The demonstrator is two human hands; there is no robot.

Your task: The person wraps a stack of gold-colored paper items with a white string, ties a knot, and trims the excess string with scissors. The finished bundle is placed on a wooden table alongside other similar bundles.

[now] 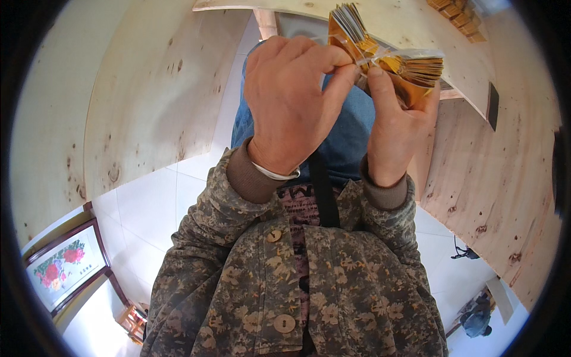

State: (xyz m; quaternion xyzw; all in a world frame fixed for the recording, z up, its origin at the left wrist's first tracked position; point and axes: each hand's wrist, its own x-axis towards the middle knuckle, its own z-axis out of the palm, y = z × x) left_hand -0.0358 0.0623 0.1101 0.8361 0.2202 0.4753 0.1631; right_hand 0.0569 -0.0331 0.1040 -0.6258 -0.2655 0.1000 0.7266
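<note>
My left hand (300, 98) and right hand (398, 131) close on a gold-foil paper bundle (392, 63) held out over my lap, its waist gathered between my thumbs. Left thumb and forefinger pinch together at that waist, where a thin, clear, glossy strip (376, 58) crosses the metallic folds. My right thumb presses just beside it, the fingers curling behind the near-right wing. On either side of the grip the paper spreads in a fan, its tight pleats showing pale, layered edges and its outer faces mirror-smooth.

Ahead and to the right of my grip, more folded gold pieces (458, 18) lie in a row on a pale plywood tabletop (440, 35). Knotted, straight-grained wood panels (160, 89) stand to either side of my hands. Beneath the grip are blue denim jeans (352, 122); nearer my body, ribbed brown cuffs (256, 178) end the sleeves of a floral-camouflage jacket (238, 268) with round buttons (284, 323). A white band (275, 172) circles my left wrist.

Dark lettering runs across a pink shirt (297, 209) below my hands, beside a black strap (323, 190). Well off to the lower left, a framed flower print (68, 265) carries a small column of characters, too tiny to read.
</note>
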